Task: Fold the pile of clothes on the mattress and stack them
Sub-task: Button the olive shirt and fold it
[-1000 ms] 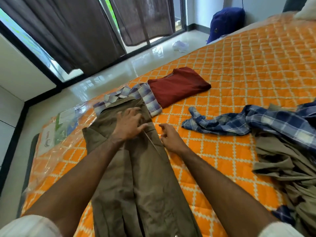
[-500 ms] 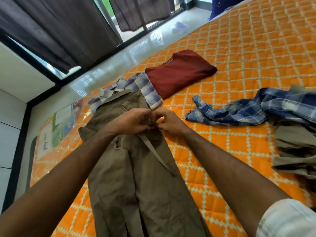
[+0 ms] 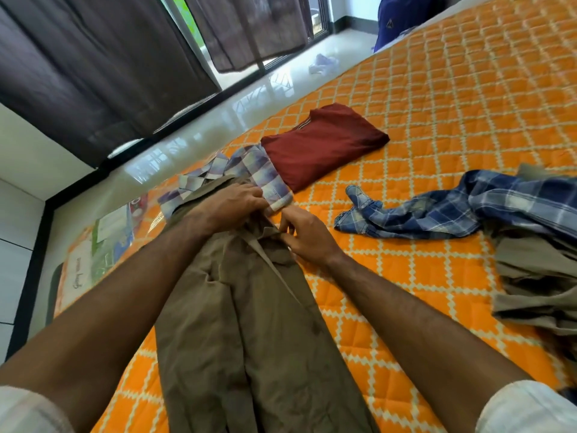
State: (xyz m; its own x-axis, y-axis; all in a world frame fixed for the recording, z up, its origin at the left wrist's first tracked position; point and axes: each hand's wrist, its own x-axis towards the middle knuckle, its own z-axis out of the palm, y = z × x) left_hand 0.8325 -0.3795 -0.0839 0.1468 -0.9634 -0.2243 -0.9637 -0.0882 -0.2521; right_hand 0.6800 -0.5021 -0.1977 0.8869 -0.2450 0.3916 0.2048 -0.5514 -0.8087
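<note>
Trousers [image 3: 237,323] half-folded: my left hand [image 3: 231,204] presses the waist, right hand [image 3: 304,234] pinches it; maroon shirt [image 3: 321,145] done, heap [image 3: 537,270] waits.

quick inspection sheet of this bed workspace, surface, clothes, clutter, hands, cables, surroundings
surface: orange quilted mattress with a cream diamond pattern; plastic-wrapped label at its left edge.
job's things: olive trousers spread flat near the person, waist end away from them; folded maroon shirt beside a folded pale plaid shirt, which the trousers' waist overlaps; unfolded pile at right with a blue plaid shirt over khaki garments.
clutter: white crumpled item on the floor.
grippers: left hand rests on the waistband; right hand pinches the fabric at the waist.
cables: nothing seen.
surroundings: glossy tiled floor, dark curtains over a glass door, blue bag by the mattress.
</note>
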